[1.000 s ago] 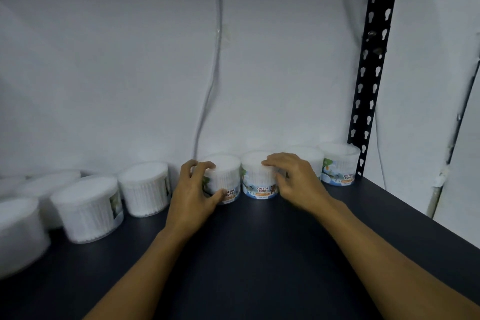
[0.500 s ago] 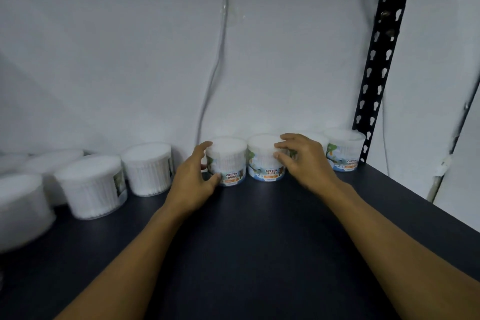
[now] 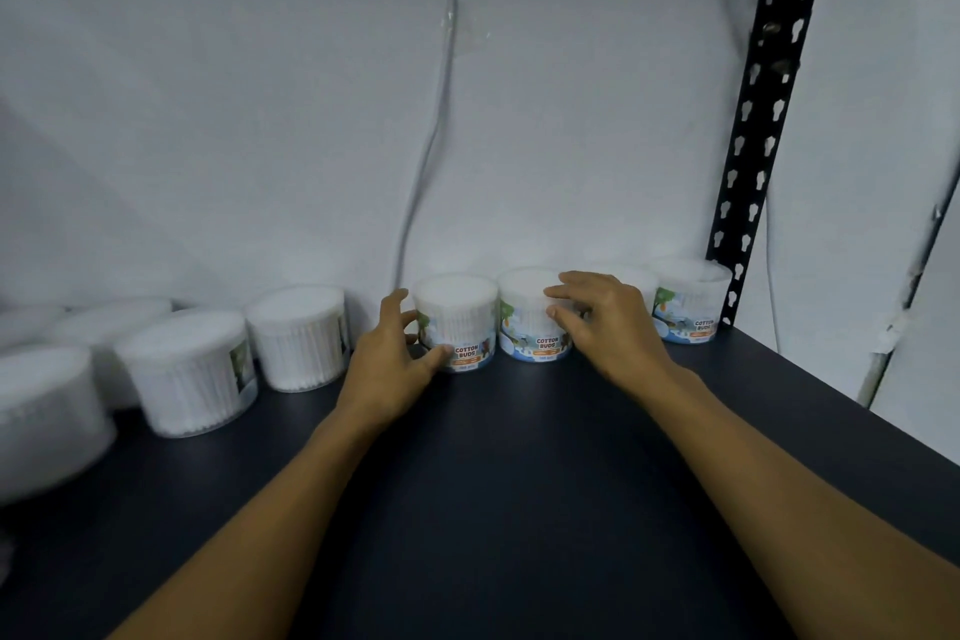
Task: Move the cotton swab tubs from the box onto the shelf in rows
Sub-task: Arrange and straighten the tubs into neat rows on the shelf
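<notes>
Head view: progress is showing as a partial back row on the dark matte shelf board (image 3: 519, 483). Four upright tubs are standing side by side along the far edge against the white wall (image 3: 260, 120), reaching to the black perforated steel upright (image 3: 769, 94) at far right. The left hand (image 3: 384, 369) is cupping the clear round plastic tub with the "COTTON BUDS" label (image 3: 457, 322), thumb low on the near face and fingers curled round its left side, so it is gripping or steadying that tub. The right hand (image 3: 608, 327) is resting spread fingertips against the second labelled tub (image 3: 530, 317), just beside the first; fingers are open and bent, touching but not wrapped round it. A third tub is sitting mostly hidden behind the right hand, and the rightmost labelled tub (image 3: 691, 307) is standing next to the upright.

Further left, five or so more tubs (image 3: 192, 369) are standing looser, labels turned away, not yet in a straight line; the nearest one is blurring at the frame edge. A grey cable (image 3: 431, 146) is hanging down the wall behind the row.

Judgement: the back row is partly set; the left group is probably awaiting alignment. The box is not in view, so remaining stock cannot be told.

Each tub is appearing as a short transparent cylinder packed with white swabs, with a colourful printed band.
</notes>
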Demonstrator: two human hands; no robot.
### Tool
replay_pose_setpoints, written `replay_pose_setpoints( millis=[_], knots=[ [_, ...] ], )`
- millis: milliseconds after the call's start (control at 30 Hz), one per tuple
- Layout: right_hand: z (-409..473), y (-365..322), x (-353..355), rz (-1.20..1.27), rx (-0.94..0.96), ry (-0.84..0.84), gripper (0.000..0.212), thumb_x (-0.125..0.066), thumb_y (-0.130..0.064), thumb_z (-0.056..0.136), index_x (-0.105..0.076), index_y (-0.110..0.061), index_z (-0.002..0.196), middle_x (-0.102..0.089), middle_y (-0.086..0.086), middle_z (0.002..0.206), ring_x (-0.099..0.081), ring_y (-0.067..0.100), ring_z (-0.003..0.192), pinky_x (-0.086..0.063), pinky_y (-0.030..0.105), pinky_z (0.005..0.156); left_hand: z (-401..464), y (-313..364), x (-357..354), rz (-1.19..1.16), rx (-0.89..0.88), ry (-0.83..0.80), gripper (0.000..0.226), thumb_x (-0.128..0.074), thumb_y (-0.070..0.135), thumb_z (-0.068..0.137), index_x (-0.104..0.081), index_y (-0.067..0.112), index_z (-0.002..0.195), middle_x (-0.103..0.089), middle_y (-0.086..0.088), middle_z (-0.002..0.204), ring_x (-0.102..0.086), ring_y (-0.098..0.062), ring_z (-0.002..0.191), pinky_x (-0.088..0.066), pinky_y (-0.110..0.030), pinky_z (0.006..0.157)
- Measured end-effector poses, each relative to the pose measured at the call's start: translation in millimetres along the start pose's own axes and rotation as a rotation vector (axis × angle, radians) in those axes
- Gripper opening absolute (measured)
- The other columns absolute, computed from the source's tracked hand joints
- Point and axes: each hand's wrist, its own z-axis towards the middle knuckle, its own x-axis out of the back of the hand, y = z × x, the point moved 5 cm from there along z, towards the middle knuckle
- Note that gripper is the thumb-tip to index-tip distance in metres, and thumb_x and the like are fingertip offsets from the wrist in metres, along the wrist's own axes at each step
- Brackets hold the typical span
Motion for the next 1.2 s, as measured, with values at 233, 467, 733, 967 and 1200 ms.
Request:
replay_pose_setpoints(
  millis=[233,467,733,967,1200],
  knots=[
    [-1.0,-0.1,1.3,0.025,0.016,0.025,0.025,-0.066,-0.011,0.087,-0.069,-0.006,0.111,-0.064,0.010,0.122,-0.060,0.025,0.108,-0.047,0.042,0.098,-0.7,4.0,-2.1,0.072,0.007,-0.007,0.055,-0.071,0.028,0.085,-0.048,0.020,0.134,-0.062,0.002,0.129,-0.053,0.001,0.088,-0.038,-0.009,0.068],
    [-0.8,0.0,0.9,0.027,0.026,0.032,0.024,-0.066,-0.010,0.086,-0.069,-0.006,0.110,-0.065,0.009,0.119,-0.059,0.024,0.109,-0.048,0.040,0.096,-5.0,8.4,-1.1,0.083,0.006,-0.022,0.052,-0.068,0.027,0.088,-0.046,0.021,0.134,-0.064,-0.003,0.123,-0.052,-0.002,0.094,-0.039,-0.021,0.080],
    [-0.8,-0.1,1.5,-0.007,0.036,0.042,0.022,-0.065,-0.010,0.086,-0.069,-0.007,0.108,-0.066,0.007,0.116,-0.055,0.022,0.112,-0.044,0.033,0.096,-5.3,7.7,-1.2,0.065,-0.001,-0.038,0.049,-0.068,0.028,0.087,-0.046,0.025,0.131,-0.064,0.001,0.120,-0.053,-0.002,0.094,-0.041,-0.021,0.080],
    [-1.2,0.9,2.9,-0.007,0.024,0.038,0.024,-0.065,-0.011,0.086,-0.069,-0.008,0.110,-0.065,0.007,0.119,-0.053,0.022,0.116,-0.043,0.035,0.100,-4.5,5.1,-1.6,0.096,0.028,-0.046,0.055,-0.067,0.034,0.087,-0.042,0.026,0.135,-0.063,-0.002,0.127,-0.053,-0.001,0.097,-0.041,-0.022,0.084],
    [-1.5,1.7,4.3,0.012,0.015,0.052,0.023,-0.066,-0.011,0.086,-0.069,-0.009,0.108,-0.066,0.006,0.116,-0.054,0.021,0.113,-0.045,0.038,0.098,-2.4,3.1,-2.9,0.162,0.057,-0.042,0.046,-0.066,0.039,0.087,-0.048,0.017,0.122,-0.061,-0.004,0.130,-0.058,-0.015,0.116,-0.044,-0.026,0.085]
  ],
)
